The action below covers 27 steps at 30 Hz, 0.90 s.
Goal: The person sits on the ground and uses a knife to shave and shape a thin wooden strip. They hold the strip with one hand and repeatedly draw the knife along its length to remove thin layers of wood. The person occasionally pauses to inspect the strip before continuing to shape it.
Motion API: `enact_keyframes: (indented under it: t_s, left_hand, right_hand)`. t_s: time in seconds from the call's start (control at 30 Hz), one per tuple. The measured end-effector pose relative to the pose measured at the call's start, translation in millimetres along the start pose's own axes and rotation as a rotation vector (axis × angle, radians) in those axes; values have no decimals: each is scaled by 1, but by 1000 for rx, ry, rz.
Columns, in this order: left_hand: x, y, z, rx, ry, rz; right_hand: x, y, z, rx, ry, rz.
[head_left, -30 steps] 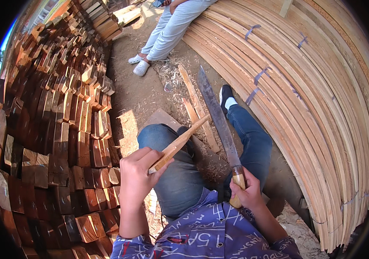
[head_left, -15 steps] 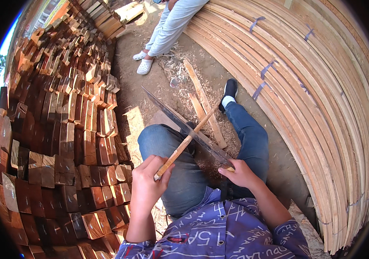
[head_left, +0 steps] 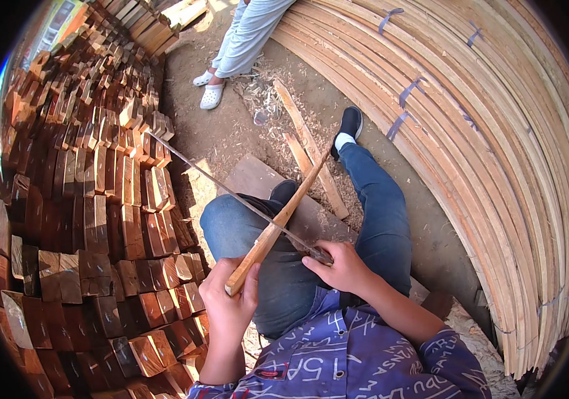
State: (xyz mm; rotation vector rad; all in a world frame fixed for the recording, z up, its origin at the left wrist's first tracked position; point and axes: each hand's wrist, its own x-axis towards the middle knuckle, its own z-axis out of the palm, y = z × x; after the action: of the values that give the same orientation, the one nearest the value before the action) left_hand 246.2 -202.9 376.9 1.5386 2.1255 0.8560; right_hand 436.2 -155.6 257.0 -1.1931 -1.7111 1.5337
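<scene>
My left hand [head_left: 230, 289] is closed round the thick lower end of a pale wooden stick [head_left: 278, 225], its thumb along the side. The stick slants up and away to the right, narrowing to a point. My right hand [head_left: 339, 265] grips the handle of a machete [head_left: 221, 184], whose long thin blade now shows nearly edge-on and runs up to the left. The blade crosses the stick about midway, above my bent left leg. Most of the machete's handle is hidden by my fingers.
Stacked wooden blocks [head_left: 101, 226] rise close on my left. Long bundled wooden strips [head_left: 444, 146] curve along the right. Ahead lie a flat board [head_left: 254, 174], two loose wood pieces [head_left: 301, 123] and shavings. Another person's legs [head_left: 248, 40], in white clogs, are beyond.
The machete blade has rolled from showing its flat side to nearly edge-on, and its tip swung left. Both hands shifted slightly; the stick's wider face now shows. My view moved a little.
</scene>
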Motion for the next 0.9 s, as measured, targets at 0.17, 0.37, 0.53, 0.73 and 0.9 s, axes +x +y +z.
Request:
enact_keyframes:
  t_s: [0.17, 0.37, 0.53, 0.73, 0.9]
  left_hand:
    - [-2, -1, -3, 25, -19, 39]
    - [-2, 15, -5, 62, -152, -35]
    - [7, 9, -10, 107, -290, 14]
    - [15, 2, 7, 98, -321, 134]
    - [29, 1, 9, 44, -289, 108]
  right_hand:
    - [12, 8, 2, -121, -37, 22]
    - [27, 29, -5, -164, 45, -153]
    - [30, 7, -17, -193, -103, 3]
    - [50, 28, -4, -141, 59, 152]
    - [78, 84, 16, -204, 101, 147]
